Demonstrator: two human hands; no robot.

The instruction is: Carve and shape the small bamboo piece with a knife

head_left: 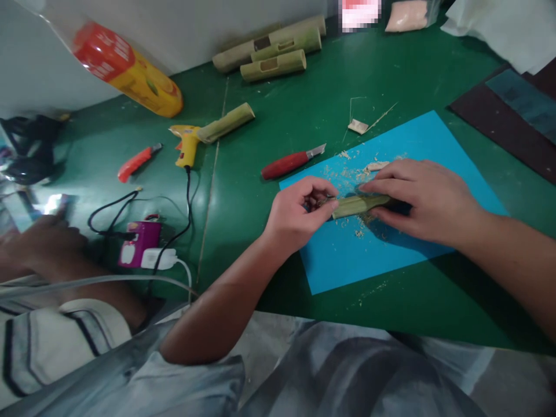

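A short piece of green bamboo (359,205) lies level just above the blue sheet (428,134). My left hand (295,211) is closed around its left end, thumb pressed along the near side. At the other end my right hand (428,200) grips it between the fingers and thumb, hiding that tip. Pale shavings (345,175) are scattered on the sheet around the bamboo. A red-handled carving knife (286,165) rests on the table beyond my left hand, blade pointing right.
Several cut bamboo tubes (273,65) lie along the wall. A yellow glue gun (187,145) touches another bamboo piece (228,123). Leftward are a red utility knife (136,164), a purple power block (139,243), cables, a leaning drink bottle (130,72) and another person's hand (47,243) by a phone.
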